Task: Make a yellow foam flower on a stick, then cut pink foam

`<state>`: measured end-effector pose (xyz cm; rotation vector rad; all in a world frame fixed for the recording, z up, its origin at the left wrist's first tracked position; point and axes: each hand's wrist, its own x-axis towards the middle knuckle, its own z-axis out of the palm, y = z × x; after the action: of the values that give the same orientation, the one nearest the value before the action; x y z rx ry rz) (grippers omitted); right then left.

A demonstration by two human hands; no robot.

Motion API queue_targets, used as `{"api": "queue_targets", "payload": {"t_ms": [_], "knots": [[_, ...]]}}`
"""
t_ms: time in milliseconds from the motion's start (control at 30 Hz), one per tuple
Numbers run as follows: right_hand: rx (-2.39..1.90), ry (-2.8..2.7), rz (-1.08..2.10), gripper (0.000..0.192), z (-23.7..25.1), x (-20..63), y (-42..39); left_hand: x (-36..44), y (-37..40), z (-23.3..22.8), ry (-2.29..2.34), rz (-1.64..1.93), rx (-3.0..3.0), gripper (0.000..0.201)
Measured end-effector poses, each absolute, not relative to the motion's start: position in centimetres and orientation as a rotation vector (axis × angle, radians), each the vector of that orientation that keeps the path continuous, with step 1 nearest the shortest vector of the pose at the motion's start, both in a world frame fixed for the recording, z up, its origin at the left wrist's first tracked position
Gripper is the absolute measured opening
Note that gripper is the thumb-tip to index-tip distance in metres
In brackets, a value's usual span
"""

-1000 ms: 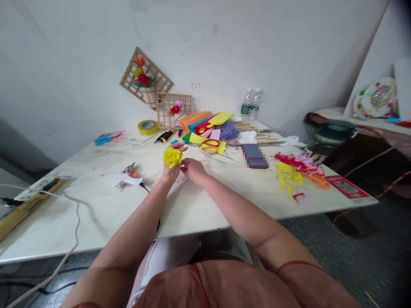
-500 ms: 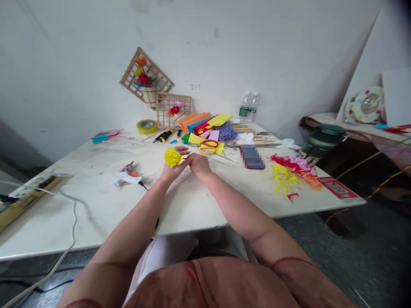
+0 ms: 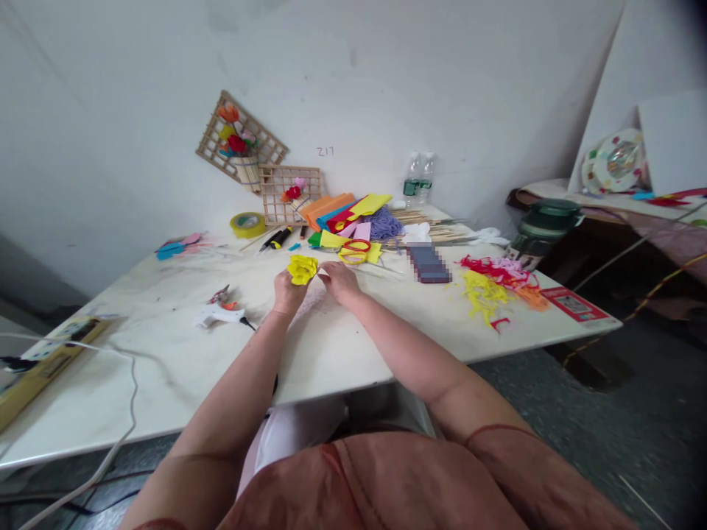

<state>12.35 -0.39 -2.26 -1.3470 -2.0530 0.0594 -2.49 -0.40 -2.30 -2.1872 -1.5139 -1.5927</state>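
Note:
A yellow paper flower (image 3: 303, 270) with ruffled petals is gripped in my left hand (image 3: 288, 294), its fingers closed around the base and partly hidden by the petals. Close to its right side, my right hand (image 3: 341, 283) has thumb and fingers pinched together. What lies between those fingertips is too small to make out. Both hands are just above the white table (image 3: 342, 346). Beyond them lie red-and-yellow-handled scissors (image 3: 355, 252) on sheets of yellow paper. A white glue gun (image 3: 218, 316) rests to the left of my left hand.
Coloured paper (image 3: 345, 213), purple strands (image 3: 385, 223) and thin sticks (image 3: 423, 218) lie at the back. Yellow tape (image 3: 247, 224) stands left of them. To the right are a phone (image 3: 429, 263) and paper shreds (image 3: 484, 294). A power strip (image 3: 49, 361) with a cable occupies the left.
The flower has turned so its open top shows more, and my left hand's fingers have curled in around its base. My right hand has shifted slightly; the view has moved a little.

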Motion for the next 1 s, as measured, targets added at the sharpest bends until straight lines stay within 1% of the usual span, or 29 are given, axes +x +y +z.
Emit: {"api": "queue_targets", "payload": {"t_ms": [233,367,433,533,633,767,900,1000], "knots": [[-1.346,-2.042,0.166,0.035,-2.4,11.8,-0.5,-3.0,-0.7,-1.5,-1.618,-1.553,-2.025,0.029],[-1.308,-2.043,0.154,0.038,-2.2,11.4,-1.1,-3.3,-0.4,-1.5,-1.656,-1.534,-1.948,0.027],[-1.281,-2.023,0.141,0.034,-2.1,11.3,-1.4,-3.5,-0.2,-1.4,-1.692,-1.487,-1.892,0.025],[-1.244,-1.986,0.103,0.023,-1.7,11.1,-1.7,-3.6,-0.1,-1.3,-1.735,-1.439,-1.832,0.026],[-1.155,-1.960,0.038,0.027,-1.0,11.1,-2.0,-3.7,-0.2,-1.1,-1.737,-1.435,-1.828,0.024],[-0.960,-1.961,-0.017,0.027,-0.1,11.2,-2.5,-3.7,-0.3,-1.0,-1.705,-1.421,-1.827,0.022],[-0.830,-1.956,-0.013,0.028,0.5,11.5,-3.0,-3.6,-0.5,-1.0,-1.693,-1.404,-1.806,0.028],[-0.834,-1.873,0.030,0.034,0.9,11.8,-3.1,-3.4,-0.7,-0.8,-1.668,-1.419,-1.830,0.029]]}}
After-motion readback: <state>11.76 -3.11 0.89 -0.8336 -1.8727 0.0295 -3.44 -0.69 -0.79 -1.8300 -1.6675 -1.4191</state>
